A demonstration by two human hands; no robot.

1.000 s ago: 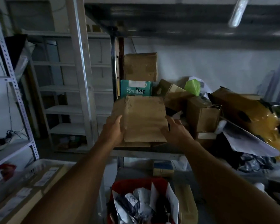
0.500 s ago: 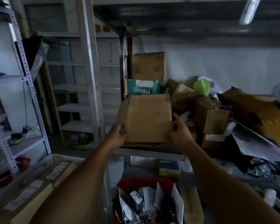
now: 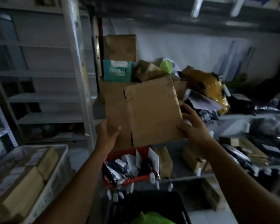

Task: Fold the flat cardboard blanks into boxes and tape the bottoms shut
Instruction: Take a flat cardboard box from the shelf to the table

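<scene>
From the head camera, we have the flat cardboard blank (image 3: pixel 152 110) held up in front of the cluttered shelf (image 3: pixel 233 120), tilted a little, clear of the pile behind it. Our left hand (image 3: pixel 107 133) grips its lower left edge, thumb on the near face. Our right hand (image 3: pixel 192 125) holds the lower right corner, fingers spread along the edge.

We judge the blank light and fairly stiff across its panels, but ready to bend along the creases; one vertical fold line shows near the left side, with a slit at the bottom edge where the flaps part. The surface is matte brown corrugated board, dry and not slippery, with scuffed corners. To open it we would take opposite edges near the creases and push inward, keeping fingers off the flaps, which could tear or crumple.

Below sit a red bin (image 3: pixel 128 180) of crumpled paper and plastic bags, and at left a white crate (image 3: pixel 55 173) of taped parcels.
</scene>
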